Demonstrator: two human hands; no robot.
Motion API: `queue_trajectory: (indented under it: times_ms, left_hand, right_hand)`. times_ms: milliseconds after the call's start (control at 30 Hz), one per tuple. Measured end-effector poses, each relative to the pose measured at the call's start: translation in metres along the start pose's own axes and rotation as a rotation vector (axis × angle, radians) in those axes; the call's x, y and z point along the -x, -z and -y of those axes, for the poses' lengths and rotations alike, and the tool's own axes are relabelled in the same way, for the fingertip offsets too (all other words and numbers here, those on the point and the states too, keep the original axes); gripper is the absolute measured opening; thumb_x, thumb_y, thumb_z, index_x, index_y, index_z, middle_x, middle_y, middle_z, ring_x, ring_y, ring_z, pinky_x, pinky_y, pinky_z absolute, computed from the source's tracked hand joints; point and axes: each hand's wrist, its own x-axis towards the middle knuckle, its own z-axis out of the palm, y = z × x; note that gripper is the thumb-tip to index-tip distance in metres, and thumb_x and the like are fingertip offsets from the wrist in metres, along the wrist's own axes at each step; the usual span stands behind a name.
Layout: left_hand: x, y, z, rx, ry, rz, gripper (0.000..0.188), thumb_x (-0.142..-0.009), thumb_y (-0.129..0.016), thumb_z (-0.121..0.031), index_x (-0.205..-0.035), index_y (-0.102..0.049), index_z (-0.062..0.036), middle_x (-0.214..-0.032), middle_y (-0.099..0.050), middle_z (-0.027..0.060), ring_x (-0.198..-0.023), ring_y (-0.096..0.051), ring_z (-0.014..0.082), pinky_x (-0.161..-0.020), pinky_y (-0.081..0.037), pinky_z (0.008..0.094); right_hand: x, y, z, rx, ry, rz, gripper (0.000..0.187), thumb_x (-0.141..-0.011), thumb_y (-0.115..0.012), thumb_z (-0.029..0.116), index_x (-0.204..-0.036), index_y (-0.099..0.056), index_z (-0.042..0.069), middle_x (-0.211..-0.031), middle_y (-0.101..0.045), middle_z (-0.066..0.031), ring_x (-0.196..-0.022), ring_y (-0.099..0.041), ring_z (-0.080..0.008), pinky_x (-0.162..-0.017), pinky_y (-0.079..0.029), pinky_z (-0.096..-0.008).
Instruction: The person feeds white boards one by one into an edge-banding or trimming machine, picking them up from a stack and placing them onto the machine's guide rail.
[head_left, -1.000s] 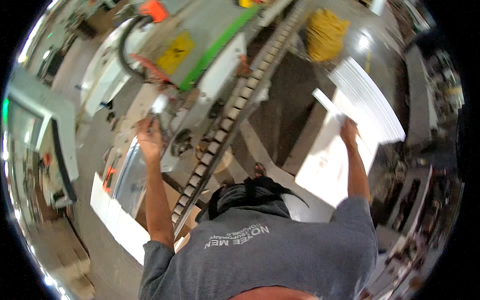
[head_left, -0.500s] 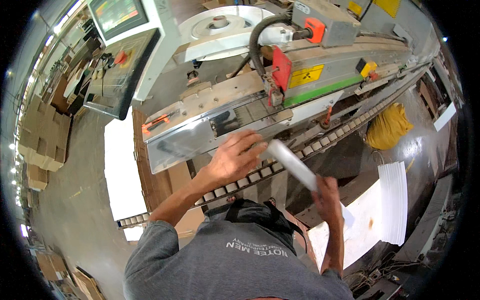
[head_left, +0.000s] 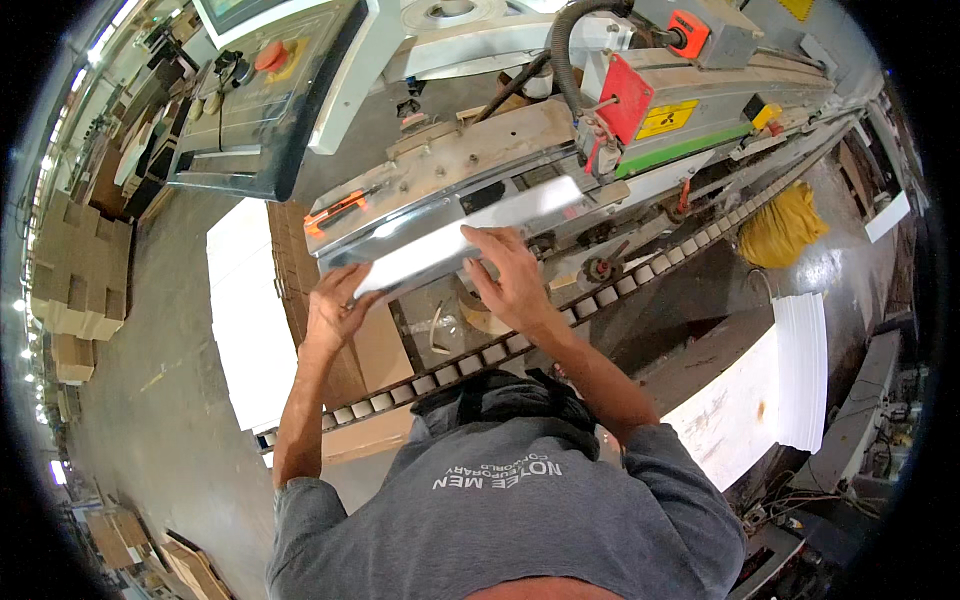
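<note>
A long narrow white panel (head_left: 425, 252) lies slantwise along the front edge of the machine's metal infeed table (head_left: 450, 170). My left hand (head_left: 340, 305) is closed on the panel's near left end, thumb and fingers pinching it. Nearer the middle, my right hand (head_left: 508, 278) grips the same panel's lower edge between thumb and fingers. The panel's far right end reaches toward the red guard (head_left: 627, 98). An orange cutter-like tool (head_left: 337, 212) rests on the table's left end, beyond my left hand.
A roller track (head_left: 468, 372) crosses between me and the machine. White panels stand stacked (head_left: 800, 375) at right, beside a yellow sack (head_left: 780, 228). White sheets (head_left: 245, 310) lie at left below a control panel (head_left: 265, 110). Cardboard stacks (head_left: 80, 265) stand farther left.
The white panel has moved from my right side up and left to the machine's table edge. My left hand has gone left and taken hold of its end; my right hand has come forward with it.
</note>
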Motion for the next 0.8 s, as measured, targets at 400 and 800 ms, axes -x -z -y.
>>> queue_trajectory:
  times_ms: [400, 800]
  left_hand:
    - [-0.020, -0.022, 0.074, -0.256, -0.101, -0.339, 0.039, -0.071, -0.084, -0.011, -0.108, -0.073, -0.0055, -0.111, -0.065, 0.0135, -0.107, -0.056, 0.0346, -0.092, -0.047, 0.0461]
    - [0.006, -0.019, 0.090, 0.036, 0.224, -0.322, 0.027, -0.078, -0.081, -0.006, -0.104, -0.075, -0.0019, -0.090, -0.058, 0.0110, -0.080, -0.059, 0.0251, -0.070, -0.050, 0.0339]
  right_hand:
    - [-0.022, -0.109, -0.057, -0.277, -0.520, -0.024, 0.065, -0.092, -0.071, 0.021, -0.146, -0.043, -0.002, -0.125, -0.060, -0.0202, -0.101, -0.064, -0.0189, -0.084, -0.053, -0.0304]
    - [-0.033, -0.107, -0.032, -0.251, -0.589, -0.025, 0.067, -0.092, -0.070, 0.023, -0.149, -0.040, 0.001, -0.129, -0.058, -0.0246, -0.102, -0.065, -0.0229, -0.088, -0.053, -0.0329]
